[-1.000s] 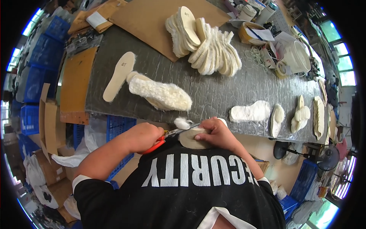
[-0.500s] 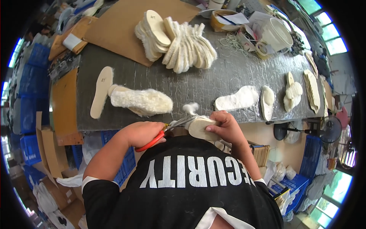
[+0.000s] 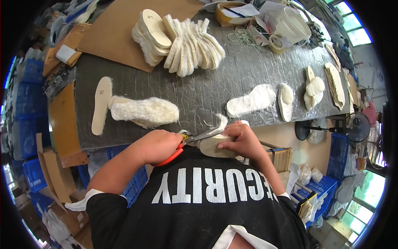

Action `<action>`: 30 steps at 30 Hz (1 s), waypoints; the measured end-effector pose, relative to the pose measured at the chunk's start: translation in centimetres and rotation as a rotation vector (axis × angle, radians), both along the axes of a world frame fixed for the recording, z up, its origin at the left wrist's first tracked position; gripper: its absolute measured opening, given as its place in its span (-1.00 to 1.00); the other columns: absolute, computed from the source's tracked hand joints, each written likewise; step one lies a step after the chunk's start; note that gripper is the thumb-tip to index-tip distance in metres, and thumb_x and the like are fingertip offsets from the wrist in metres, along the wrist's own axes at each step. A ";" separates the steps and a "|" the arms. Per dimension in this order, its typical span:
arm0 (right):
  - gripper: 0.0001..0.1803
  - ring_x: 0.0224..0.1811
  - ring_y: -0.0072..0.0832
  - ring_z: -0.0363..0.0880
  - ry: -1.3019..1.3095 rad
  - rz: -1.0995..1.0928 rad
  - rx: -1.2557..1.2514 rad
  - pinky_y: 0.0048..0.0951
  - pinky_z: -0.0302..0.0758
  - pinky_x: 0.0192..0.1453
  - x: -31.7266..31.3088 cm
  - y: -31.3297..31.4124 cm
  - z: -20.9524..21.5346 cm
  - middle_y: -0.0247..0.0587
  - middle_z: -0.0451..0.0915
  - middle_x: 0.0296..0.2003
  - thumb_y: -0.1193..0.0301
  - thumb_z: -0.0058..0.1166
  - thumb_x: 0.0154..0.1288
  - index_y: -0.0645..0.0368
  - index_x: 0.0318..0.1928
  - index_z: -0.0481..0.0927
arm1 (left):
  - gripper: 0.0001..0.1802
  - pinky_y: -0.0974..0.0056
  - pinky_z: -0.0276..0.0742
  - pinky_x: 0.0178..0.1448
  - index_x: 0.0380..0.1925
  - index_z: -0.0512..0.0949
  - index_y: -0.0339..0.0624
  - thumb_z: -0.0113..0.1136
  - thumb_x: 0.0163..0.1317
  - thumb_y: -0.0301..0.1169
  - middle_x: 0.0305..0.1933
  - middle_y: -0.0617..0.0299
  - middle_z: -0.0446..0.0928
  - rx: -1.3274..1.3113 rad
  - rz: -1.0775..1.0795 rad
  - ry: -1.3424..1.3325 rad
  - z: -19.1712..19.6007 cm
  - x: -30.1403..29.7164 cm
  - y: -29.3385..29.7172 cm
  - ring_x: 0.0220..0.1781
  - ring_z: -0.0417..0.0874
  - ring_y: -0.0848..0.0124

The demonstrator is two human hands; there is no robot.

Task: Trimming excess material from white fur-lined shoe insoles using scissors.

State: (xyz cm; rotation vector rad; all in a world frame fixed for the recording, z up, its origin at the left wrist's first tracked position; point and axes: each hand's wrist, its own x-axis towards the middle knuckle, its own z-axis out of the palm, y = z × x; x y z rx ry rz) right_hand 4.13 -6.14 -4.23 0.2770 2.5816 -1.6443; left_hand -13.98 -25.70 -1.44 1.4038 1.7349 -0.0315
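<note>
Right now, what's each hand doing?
Left hand: closed on red-handled scissors.
Right hand: gripping a fleecy insole.

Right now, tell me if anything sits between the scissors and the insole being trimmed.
Nothing visible does. The left hand holds the red-handled scissors with the blades already at the edge of the fleece-lined insole, which the right hand grips from the other side.

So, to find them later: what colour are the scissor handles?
Red-orange, on the scissors in the left hand; head view.
</note>
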 end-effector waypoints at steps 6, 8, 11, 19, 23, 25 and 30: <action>-0.72 -0.45 -0.37 0.45 0.063 -0.014 0.116 -0.43 0.21 -0.10 -0.2 -0.5 0.4 -0.30 0.47 -0.58 0.31 0.35 -0.11 0.21 -0.48 0.56 | -0.80 0.08 0.43 -0.25 -0.40 0.46 -0.25 -0.10 0.18 -0.36 -0.43 -0.03 0.54 -0.023 -0.007 0.002 0.6 -1.3 -0.9 -0.33 0.58 0.07; -0.72 -0.44 -0.36 0.46 0.020 -0.008 0.142 -0.43 0.21 -0.09 -0.4 -0.4 0.8 -0.30 0.49 -0.56 0.31 0.35 -0.11 0.20 -0.47 0.56 | -0.80 0.08 0.43 -0.25 -0.40 0.46 -0.24 -0.10 0.18 -0.36 -0.43 -0.02 0.53 -0.051 -0.027 0.004 0.7 -2.0 -1.4 -0.32 0.58 0.06; -0.72 -0.44 -0.35 0.47 -0.006 0.010 0.073 -0.44 0.21 -0.07 -0.6 -0.5 0.9 -0.28 0.51 -0.53 0.30 0.35 -0.12 0.21 -0.46 0.57 | -0.81 0.08 0.42 -0.24 -0.40 0.45 -0.24 -0.08 0.18 -0.35 -0.43 0.00 0.53 -0.086 -0.058 -0.043 0.7 -2.6 -1.5 -0.31 0.57 0.06; -0.68 -0.49 -0.34 0.48 -0.101 -0.002 -0.049 -0.40 0.38 -0.31 -1.4 -2.4 1.2 -0.18 0.52 -0.57 0.32 0.38 -0.16 0.29 -0.44 0.60 | -0.83 0.07 0.42 -0.23 -0.43 0.45 -0.24 0.01 0.15 -0.35 -0.43 0.00 0.53 -0.009 -0.103 -0.221 -1.8 -3.1 -1.9 -0.30 0.56 0.03; -0.69 -0.52 -0.42 0.46 -0.187 -0.086 -0.102 -0.45 0.38 -0.38 -1.1 -3.8 1.3 -0.18 0.50 -0.58 0.36 0.39 -0.16 0.31 -0.44 0.60 | -0.82 0.07 0.43 -0.26 -0.43 0.46 -0.24 0.01 0.15 -0.34 -0.46 -0.01 0.53 0.054 -0.156 -0.188 -1.8 -3.8 -2.3 -0.34 0.58 0.04; -0.69 -0.52 -0.49 0.43 -0.181 -0.134 -0.096 -0.47 0.37 -0.37 -1.2 -4.4 1.6 -0.21 0.48 -0.60 0.37 0.40 -0.17 0.31 -0.44 0.59 | -0.82 0.08 0.43 -0.27 -0.44 0.46 -0.23 0.01 0.15 -0.33 -0.47 0.00 0.53 0.094 -0.181 -0.198 -1.7 -4.1 -2.4 -0.35 0.58 0.04; -0.68 -0.52 -0.49 0.43 -0.227 -0.141 -0.078 -0.46 0.37 -0.38 -1.1 -5.0 1.5 -0.21 0.48 -0.60 0.37 0.40 -0.17 0.32 -0.46 0.58 | -0.80 0.07 0.42 -0.29 -0.46 0.46 -0.22 0.04 0.17 -0.29 -0.50 0.00 0.53 0.059 -0.248 -0.169 -2.0 -4.8 -2.9 -0.39 0.57 0.04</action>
